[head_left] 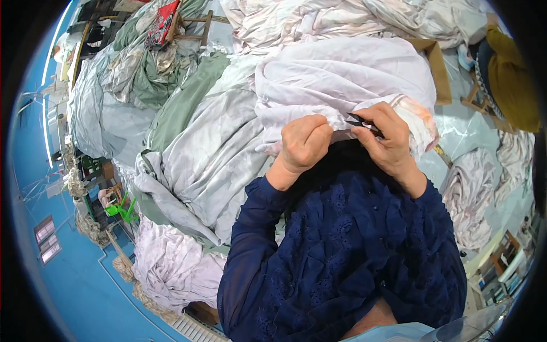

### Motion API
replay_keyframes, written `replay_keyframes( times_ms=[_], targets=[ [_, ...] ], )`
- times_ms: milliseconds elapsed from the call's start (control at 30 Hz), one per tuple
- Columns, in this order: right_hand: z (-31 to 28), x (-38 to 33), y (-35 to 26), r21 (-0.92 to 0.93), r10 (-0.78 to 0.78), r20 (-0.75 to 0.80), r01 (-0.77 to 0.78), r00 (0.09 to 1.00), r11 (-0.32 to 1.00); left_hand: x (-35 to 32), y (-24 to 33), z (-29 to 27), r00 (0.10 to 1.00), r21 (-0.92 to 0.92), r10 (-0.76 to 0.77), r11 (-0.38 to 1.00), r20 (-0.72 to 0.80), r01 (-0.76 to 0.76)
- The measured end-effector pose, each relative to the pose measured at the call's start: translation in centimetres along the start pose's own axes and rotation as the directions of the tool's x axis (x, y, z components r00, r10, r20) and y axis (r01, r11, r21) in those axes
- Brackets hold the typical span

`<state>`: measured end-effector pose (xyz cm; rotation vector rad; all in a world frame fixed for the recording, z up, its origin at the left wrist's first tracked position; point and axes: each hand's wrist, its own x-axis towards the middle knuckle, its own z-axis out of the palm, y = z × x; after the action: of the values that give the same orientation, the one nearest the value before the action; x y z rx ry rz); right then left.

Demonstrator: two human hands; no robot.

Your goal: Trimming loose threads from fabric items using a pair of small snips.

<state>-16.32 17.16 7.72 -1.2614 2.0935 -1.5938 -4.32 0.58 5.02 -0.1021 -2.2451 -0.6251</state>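
Note:
A pale pinkish-white cloth (347, 71) lies bunched across my lap and in front of me. My left hand (307, 141) is closed in a fist at its near edge, gripping the cloth. Close beside it, my right hand (386, 137) holds small black thread snips (359, 121) between thumb and fingers. The blades point left toward my left fist and lie against the cloth. Whether they touch a thread is too small to make out. An orange-tinted patterned part of the cloth (417, 111) hangs to the right of my right hand.
Grey-white and green fabric (188, 114) is heaped to the left, with more pale cloth (319, 23) piled at the far side. A cardboard box (440, 71) stands behind the cloth at right. Wooden stools (206, 28), a crumpled cloth bundle (470, 194) and a green plastic chair (121, 210) are around.

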Motion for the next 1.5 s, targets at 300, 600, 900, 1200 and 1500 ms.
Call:
replay_keyframes(
  times_ms=[300,600,900,1200,1500],
  targets=[
    [0.2,0.6,1.5,-0.117,-0.076,-0.177,0.055,0.981,0.992,-0.3,1.0,-0.7,0.956,-0.052,-0.290,0.955,0.043,0.292],
    [-5.0,0.9,3.4,-0.191,-0.069,-0.479,-0.027,0.875,0.981,-5.7,-1.4,-3.3,0.889,0.364,-0.441,0.813,-0.125,0.454],
    [-6.4,-0.9,8.7,-0.185,-0.039,-0.539,-0.073,0.841,0.980,-9.3,-2.4,-3.0,0.916,0.249,-0.277,0.903,-0.290,0.351],
    [-6.4,-2.2,13.8,0.173,0.244,-0.606,-0.174,0.757,0.969,-11.1,-2.5,-2.6,0.892,0.287,-0.418,0.845,-0.176,0.452],
    [-5.7,-2.1,14.9,0.313,0.401,-0.559,-0.262,0.726,0.913,-7.2,1.2,-3.1,0.832,0.200,-0.491,0.816,-0.258,0.543]
  ],
)
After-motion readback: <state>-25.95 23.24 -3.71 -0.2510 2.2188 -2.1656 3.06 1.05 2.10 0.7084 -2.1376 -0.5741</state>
